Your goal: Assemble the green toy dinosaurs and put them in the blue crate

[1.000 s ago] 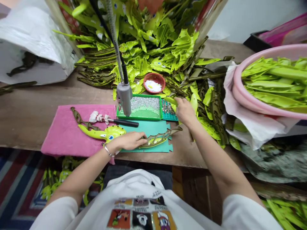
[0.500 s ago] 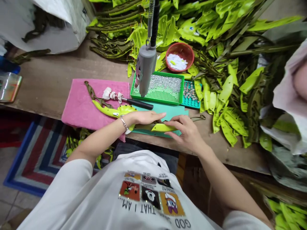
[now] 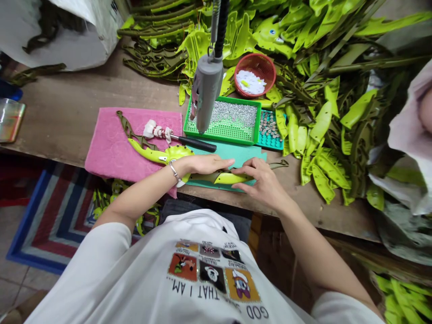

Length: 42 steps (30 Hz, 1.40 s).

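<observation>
A long lime and olive plastic part (image 3: 229, 178) lies across the green mat (image 3: 243, 154) at the bench's front edge. My right hand (image 3: 261, 183) pinches the lime end of it between thumb and fingers. My left hand (image 3: 208, 164) rests flat over its upper edge, fingers stretched out to the right and holding nothing. Beside the left wrist are a rounded lime plastic piece (image 3: 180, 153) and its curved arm, partly on the pink towel (image 3: 104, 144). Behind the hands lies a black-handled tool (image 3: 199, 144), its head wrapped in white cloth.
A grey screwdriver-like tool (image 3: 208, 94) hangs from above, before a green tray (image 3: 222, 139) of small metal pieces. A teal tray (image 3: 270, 130) and a red bowl (image 3: 272, 74) stand behind. Lime and olive parts (image 3: 322, 121) are heaped right and back. A white sack (image 3: 104, 36) stands left.
The right hand's fingers have shifted slightly on the lime end of the part. The left hand stays nearly in place. The whole view has moved a little.
</observation>
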Tool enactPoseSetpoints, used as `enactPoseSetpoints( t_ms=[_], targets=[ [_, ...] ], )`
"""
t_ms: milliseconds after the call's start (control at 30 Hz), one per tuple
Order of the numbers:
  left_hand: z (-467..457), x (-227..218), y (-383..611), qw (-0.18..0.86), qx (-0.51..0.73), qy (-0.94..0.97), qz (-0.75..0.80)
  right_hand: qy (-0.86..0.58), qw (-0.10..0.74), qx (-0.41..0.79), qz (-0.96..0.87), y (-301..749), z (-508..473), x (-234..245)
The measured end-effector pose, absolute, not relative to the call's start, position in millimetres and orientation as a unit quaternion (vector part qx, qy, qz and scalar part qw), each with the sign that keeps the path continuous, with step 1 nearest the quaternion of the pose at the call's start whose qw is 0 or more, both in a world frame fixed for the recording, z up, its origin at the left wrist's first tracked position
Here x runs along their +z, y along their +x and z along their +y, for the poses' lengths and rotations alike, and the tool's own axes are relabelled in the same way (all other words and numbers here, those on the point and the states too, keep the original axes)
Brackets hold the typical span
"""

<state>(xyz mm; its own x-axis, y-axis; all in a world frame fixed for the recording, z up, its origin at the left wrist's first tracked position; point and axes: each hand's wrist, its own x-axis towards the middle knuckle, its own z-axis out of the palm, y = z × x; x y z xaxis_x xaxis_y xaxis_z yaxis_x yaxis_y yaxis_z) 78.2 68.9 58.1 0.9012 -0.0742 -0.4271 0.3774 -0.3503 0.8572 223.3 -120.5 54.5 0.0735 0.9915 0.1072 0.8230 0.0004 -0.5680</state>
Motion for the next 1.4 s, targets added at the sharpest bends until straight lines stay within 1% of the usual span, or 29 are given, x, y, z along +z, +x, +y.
enactPoseSetpoints(
  t_ms=[167, 233, 300, 333, 367, 433, 500, 533, 600, 667, 733, 867, 967, 1067, 1167, 1233, 1267, 1333, 1400],
  targets=[
    [70, 59, 78, 0.571, -0.25, 0.78, 0.062, -0.703, 0.242, 0.201, -0.638, 224, -117, 57],
    [70, 59, 78, 0.574, -0.257, 0.776, 0.044, -0.71, 0.241, 0.196, -0.632, 223, -117, 57],
    [70, 58, 78, 0.572, -0.248, 0.781, 0.042, -0.719, 0.262, 0.175, -0.62, 220, -121, 55],
    [70, 57, 78, 0.568, -0.241, 0.786, 0.043, -0.727, 0.289, 0.159, -0.602, 218, -124, 54],
    [70, 57, 78, 0.564, -0.234, 0.791, 0.043, -0.741, 0.334, 0.134, -0.567, 215, -128, 53],
    [70, 58, 78, 0.559, -0.22, 0.798, 0.043, -0.77, 0.468, 0.072, -0.428, 209, -136, 49],
    [71, 60, 78, 0.556, -0.219, 0.8, 0.045, -0.761, 0.603, 0.058, -0.232, 203, -143, 43],
    [71, 61, 78, 0.556, -0.222, 0.8, 0.048, -0.741, 0.649, 0.096, -0.143, 200, -144, 40],
    [71, 63, 79, 0.558, -0.233, 0.795, 0.054, -0.68, 0.69, 0.244, -0.03, 195, -143, 35],
    [71, 65, 78, 0.563, -0.242, 0.788, 0.061, -0.622, 0.69, 0.37, 0.013, 194, -138, 32],
    [70, 65, 78, 0.566, -0.245, 0.784, 0.065, -0.592, 0.692, 0.414, 0.02, 194, -134, 30],
    [68, 62, 79, 0.564, -0.236, 0.788, 0.067, -0.581, 0.714, 0.389, 0.027, 192, -130, 28],
    [68, 62, 81, 0.542, -0.234, 0.804, 0.07, -0.572, 0.73, 0.37, 0.047, 188, -130, 25],
    [65, 67, 75, 0.478, -0.229, 0.846, 0.061, -0.572, 0.731, 0.367, 0.054, 186, -129, 22],
    [55, 72, 56, 0.353, -0.153, 0.922, 0.05, -0.594, 0.72, 0.357, 0.038, 184, -129, 20],
    [45, 73, 39, 0.248, -0.079, 0.963, 0.064, -0.647, 0.704, 0.292, 0.005, 179, -132, 20],
    [40, 74, 31, 0.202, -0.05, 0.975, 0.072, -0.689, 0.688, 0.227, -0.03, 176, -133, 22],
    [31, 76, 19, 0.138, -0.011, 0.987, 0.079, -0.766, 0.619, 0.069, -0.157, 166, -135, 27],
    [26, 82, 12, 0.096, 0.022, 0.992, 0.079, -0.773, 0.522, -0.036, -0.357, 156, -133, 35]
  ],
)
